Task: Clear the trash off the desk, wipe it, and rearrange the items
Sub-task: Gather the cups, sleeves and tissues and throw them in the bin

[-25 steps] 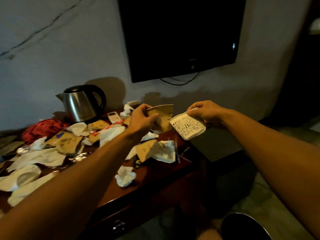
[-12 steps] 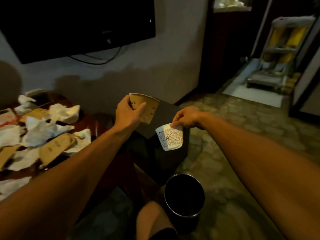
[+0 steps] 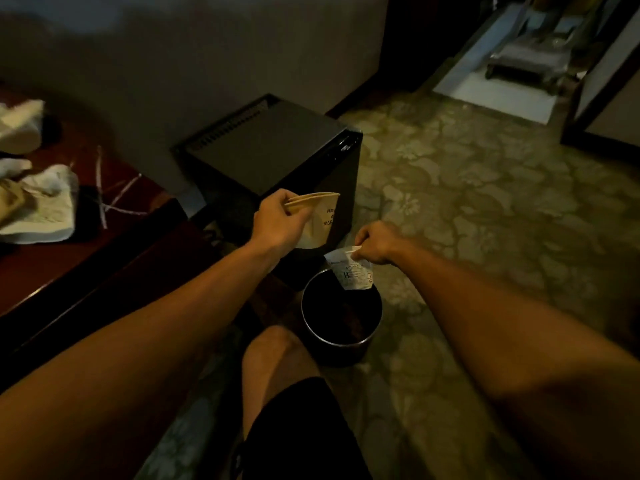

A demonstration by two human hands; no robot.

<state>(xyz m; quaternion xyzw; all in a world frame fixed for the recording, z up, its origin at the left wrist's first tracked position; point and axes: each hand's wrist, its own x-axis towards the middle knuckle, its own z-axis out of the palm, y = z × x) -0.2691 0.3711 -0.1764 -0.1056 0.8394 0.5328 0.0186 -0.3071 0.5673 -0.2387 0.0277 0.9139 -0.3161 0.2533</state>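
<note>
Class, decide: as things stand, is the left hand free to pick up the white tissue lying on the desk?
Probably not: the left hand already grips a flattened brown paper cup and is away from the white tissue.

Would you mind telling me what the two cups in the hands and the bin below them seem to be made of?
Brown cup, in the left hand: matte kraft paper, squashed flat with creases. White cup, in the right hand: thin printed paper, crumpled. Bin: probably metal or glossy plastic; its rim glints, but the dim light leaves it open.
</note>
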